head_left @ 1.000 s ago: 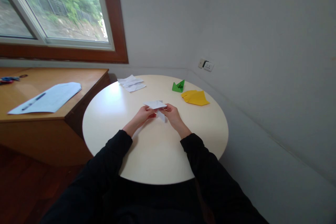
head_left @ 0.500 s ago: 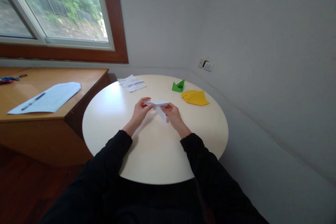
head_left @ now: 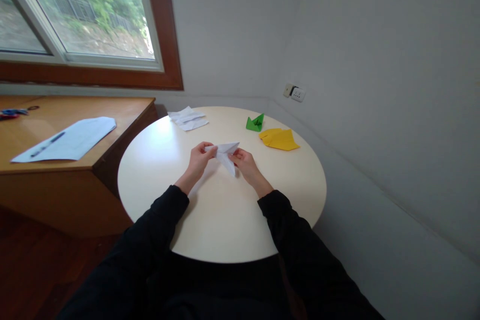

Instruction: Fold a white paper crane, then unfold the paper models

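Item: folded white paper (head_left: 225, 155), held above the middle of the round bench (head_left: 221, 220), between both hands. Left hand (head_left: 199, 159) pinches its left end; right hand (head_left: 243, 162) grips its right side from beneath. Both forearms reach forward, wrists near the bench. Beyond the paper: green paper figure (head_left: 255, 123), yellow folded sheet (head_left: 279, 139).

A plain room in a home or office: round white table (head_left: 225, 220), wooden desk (head_left: 75, 170) (papers on it), big wood-framed window (head_left: 75, 15).
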Demonstrator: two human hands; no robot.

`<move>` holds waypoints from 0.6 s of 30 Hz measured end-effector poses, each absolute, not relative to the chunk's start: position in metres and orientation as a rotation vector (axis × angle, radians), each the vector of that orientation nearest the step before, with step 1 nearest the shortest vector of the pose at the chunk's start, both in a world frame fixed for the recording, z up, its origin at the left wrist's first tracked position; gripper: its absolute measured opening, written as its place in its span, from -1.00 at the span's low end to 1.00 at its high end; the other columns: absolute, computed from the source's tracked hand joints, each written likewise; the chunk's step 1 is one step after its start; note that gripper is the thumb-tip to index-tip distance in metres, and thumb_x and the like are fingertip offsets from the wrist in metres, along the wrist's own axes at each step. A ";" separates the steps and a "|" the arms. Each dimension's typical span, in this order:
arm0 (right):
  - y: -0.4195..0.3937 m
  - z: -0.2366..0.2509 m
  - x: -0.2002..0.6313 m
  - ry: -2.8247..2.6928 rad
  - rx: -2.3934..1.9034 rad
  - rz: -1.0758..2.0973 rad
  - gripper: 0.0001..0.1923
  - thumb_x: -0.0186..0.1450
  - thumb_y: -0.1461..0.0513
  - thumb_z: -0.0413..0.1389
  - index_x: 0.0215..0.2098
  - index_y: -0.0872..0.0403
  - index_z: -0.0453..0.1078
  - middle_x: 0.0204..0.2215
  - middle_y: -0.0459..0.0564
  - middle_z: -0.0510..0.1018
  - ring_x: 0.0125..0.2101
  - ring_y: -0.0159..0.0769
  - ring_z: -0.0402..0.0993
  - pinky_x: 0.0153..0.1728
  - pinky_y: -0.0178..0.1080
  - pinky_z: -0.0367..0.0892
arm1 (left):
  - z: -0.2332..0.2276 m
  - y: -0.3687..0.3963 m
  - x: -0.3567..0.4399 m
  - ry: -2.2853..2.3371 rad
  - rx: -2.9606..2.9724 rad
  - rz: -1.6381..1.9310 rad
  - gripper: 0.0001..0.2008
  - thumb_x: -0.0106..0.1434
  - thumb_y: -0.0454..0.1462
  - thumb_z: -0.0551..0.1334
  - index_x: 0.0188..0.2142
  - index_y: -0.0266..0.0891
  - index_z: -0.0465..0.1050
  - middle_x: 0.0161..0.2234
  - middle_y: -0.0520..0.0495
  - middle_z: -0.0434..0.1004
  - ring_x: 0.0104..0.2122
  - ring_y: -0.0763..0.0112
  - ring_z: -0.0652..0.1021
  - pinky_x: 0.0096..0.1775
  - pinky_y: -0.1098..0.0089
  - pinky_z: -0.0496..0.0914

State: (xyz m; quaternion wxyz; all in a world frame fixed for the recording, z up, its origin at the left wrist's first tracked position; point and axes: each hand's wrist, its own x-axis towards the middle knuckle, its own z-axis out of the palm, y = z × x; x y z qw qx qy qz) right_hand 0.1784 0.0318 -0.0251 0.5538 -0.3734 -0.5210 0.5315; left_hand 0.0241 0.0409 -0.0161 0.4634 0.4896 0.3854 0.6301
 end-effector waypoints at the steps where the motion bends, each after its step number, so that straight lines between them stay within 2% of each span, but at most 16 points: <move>1: 0.031 -0.025 0.178 -1.235 -0.882 1.258 -0.70 -0.08 0.12 0.29 -0.45 0.08 0.35 -0.49 -0.09 0.51 -0.44 -0.32 0.40 -0.34 -0.25 0.28 | -0.016 0.040 0.024 0.953 1.201 1.549 -0.73 -0.11 -0.18 0.34 -0.46 -0.27 0.36 -0.57 0.08 0.37 -0.54 0.51 0.42 -0.42 0.43 0.35; 9: 0.028 -0.021 0.177 -1.288 -0.869 1.258 -0.70 -0.10 0.10 0.29 -0.48 0.08 0.38 -0.50 -0.13 0.49 -0.44 -0.34 0.39 -0.33 -0.25 0.28 | -0.020 0.041 0.024 1.050 1.270 1.527 -0.65 -0.09 -0.19 0.31 -0.29 -0.23 0.31 -0.57 0.12 0.32 -0.55 0.49 0.40 -0.43 0.41 0.34; 14: 0.026 -0.019 0.176 -1.331 -0.866 1.227 -0.71 -0.08 0.09 0.27 -0.44 0.07 0.42 -0.48 -0.11 0.51 -0.41 -0.32 0.40 -0.31 -0.25 0.28 | -0.023 0.043 0.022 1.145 1.397 1.546 -0.71 -0.07 -0.24 0.31 -0.32 -0.22 0.37 -0.30 -0.04 0.41 -0.35 0.39 0.44 -0.28 0.35 0.34; 18: 0.026 -0.020 0.176 -1.316 -0.859 1.232 -0.71 -0.07 0.10 0.27 -0.42 0.07 0.44 -0.46 -0.10 0.52 -0.42 -0.33 0.40 -0.31 -0.26 0.28 | -0.023 0.043 0.021 1.207 1.521 1.527 -0.85 -0.02 -0.24 0.28 -0.41 -0.22 0.46 -0.23 -0.10 0.40 -0.19 0.26 0.42 -0.14 0.24 0.31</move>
